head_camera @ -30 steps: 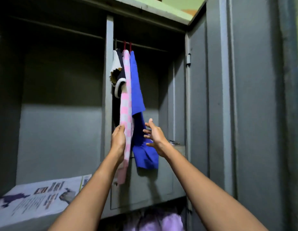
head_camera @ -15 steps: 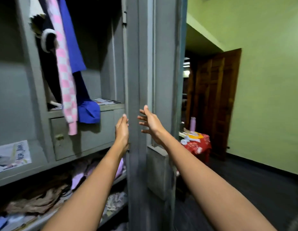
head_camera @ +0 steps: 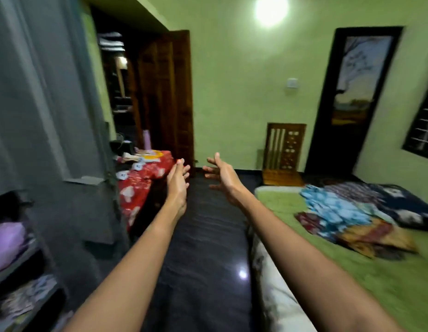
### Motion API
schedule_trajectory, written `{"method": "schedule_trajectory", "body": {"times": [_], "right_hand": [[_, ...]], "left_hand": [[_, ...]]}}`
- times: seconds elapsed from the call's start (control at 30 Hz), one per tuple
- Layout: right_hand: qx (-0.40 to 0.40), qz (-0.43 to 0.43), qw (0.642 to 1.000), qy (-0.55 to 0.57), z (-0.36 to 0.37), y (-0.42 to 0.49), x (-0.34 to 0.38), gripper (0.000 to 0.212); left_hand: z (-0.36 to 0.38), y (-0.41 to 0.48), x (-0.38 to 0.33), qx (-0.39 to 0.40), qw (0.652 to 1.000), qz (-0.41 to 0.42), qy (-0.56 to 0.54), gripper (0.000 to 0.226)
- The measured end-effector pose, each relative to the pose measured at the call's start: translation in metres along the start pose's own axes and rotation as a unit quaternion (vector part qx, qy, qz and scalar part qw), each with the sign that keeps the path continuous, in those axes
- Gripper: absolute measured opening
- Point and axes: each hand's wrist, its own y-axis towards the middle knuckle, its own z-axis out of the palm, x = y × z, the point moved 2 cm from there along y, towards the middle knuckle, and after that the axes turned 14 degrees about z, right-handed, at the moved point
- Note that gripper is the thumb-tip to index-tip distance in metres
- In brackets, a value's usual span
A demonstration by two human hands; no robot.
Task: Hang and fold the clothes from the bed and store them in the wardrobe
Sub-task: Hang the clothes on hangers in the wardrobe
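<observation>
Wardrobe [head_camera: 40, 116] close at left; left hand [head_camera: 177, 185] and right hand [head_camera: 223, 177] out over dark floor [head_camera: 203, 236], fingers [head_camera: 180, 167] spread, holding nothing; clothes [head_camera: 347, 212] heaped on green bed [head_camera: 352, 279], well right of fingers.

The wardrobe [head_camera: 40, 104] is cut off by the left and upper edges and is blurred; what lies on its lower shelves [head_camera: 21, 271] cannot be made out. The bed [head_camera: 352, 271] is cut off at the right and lower edges. The pile of clothes [head_camera: 347, 216] on it is blurred, so single garments cannot be counted. The small things on the red-covered table [head_camera: 141, 185] cannot be named.
</observation>
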Motion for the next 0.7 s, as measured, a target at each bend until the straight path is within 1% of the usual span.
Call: {"method": "schedule_trajectory", "body": {"times": [0.03,0.13,0.2,0.3,0.4,0.53,0.63,0.7], "right_hand": [[-0.023,0.013,1.0,-0.001,-0.022,-0.001,-0.01,0.05],[-0.11,0.037,0.993,0.015,-0.104,-0.024,-0.046,0.05],[-0.146,0.054,0.987,0.024,-0.15,-0.038,-0.07,0.051],[-0.208,0.082,0.974,0.044,-0.227,-0.055,-0.113,0.052],[-0.265,0.107,0.955,0.078,-0.298,-0.065,-0.158,0.054],[-0.314,0.152,0.93,0.113,-0.379,-0.063,-0.219,0.052],[-0.351,0.186,0.905,0.155,-0.441,-0.049,-0.27,0.049],[-0.369,0.21,0.886,0.186,-0.469,-0.042,-0.303,0.046]], "left_hand": [[0.017,-0.008,0.01,0.017,1.0,-0.003,0.002,0.042],[0.081,-0.046,0.057,0.084,0.995,-0.055,0.002,0.042],[0.112,-0.07,0.084,0.114,0.99,-0.087,-0.004,0.041],[0.167,-0.107,0.135,0.169,0.976,-0.139,-0.008,0.042],[0.214,-0.136,0.186,0.213,0.96,-0.182,0.009,0.042],[0.267,-0.164,0.255,0.252,0.941,-0.224,0.032,0.042],[0.312,-0.178,0.318,0.278,0.922,-0.263,0.055,0.042],[0.331,-0.187,0.353,0.294,0.909,-0.287,0.074,0.04]]}}
